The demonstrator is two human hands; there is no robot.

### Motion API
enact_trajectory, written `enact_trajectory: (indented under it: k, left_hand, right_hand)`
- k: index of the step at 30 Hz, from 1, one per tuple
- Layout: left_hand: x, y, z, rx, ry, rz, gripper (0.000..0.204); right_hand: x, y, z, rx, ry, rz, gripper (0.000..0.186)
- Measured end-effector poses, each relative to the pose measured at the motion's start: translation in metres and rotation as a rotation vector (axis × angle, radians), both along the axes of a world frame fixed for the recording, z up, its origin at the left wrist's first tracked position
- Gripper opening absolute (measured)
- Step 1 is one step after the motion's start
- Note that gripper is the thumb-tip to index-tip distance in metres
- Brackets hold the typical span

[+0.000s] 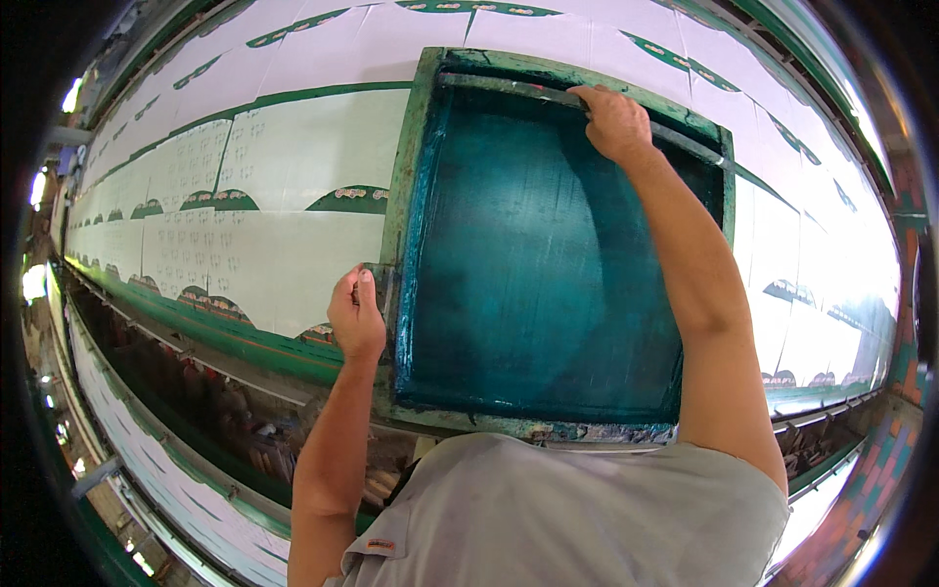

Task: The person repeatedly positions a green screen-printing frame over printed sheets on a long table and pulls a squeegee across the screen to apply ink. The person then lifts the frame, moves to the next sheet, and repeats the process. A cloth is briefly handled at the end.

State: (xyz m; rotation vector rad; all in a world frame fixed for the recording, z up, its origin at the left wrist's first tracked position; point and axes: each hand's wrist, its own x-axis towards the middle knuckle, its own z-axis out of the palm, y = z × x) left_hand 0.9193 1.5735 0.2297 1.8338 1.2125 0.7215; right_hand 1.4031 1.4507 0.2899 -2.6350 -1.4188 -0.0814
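Observation:
A screen printing frame with green, ink-stained wooden bars lies over the white printed material in front of me. Dark teal ink coats its mesh. Along the far inner side rests a long squeegee, running almost the full width of the frame. My right hand reaches across the mesh and is closed round the squeegee near its middle. My left hand is closed at the frame's left side, on a small dark bracket there; its fingers partly hide what they grip.
White material with green printed shapes covers the long table on both sides and beyond the frame. A rail runs along the table's near edge. Another long table with similar material stands at the lower left, across a gap.

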Motion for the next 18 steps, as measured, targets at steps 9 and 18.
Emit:
enact_trajectory:
  k: [9, 18]
  left_hand:
    - [-0.007, 0.005, -0.003, -0.083, -0.005, -0.010, 0.035]
    - [-0.001, 0.008, 0.004, 0.009, 0.017, -0.023, 0.033]
  right_hand:
    - [0.018, 0.005, -0.016, 0.063, -0.091, 0.006, 0.055]
    - [0.044, 0.015, 0.003, -0.106, -0.027, 0.104, 0.060]
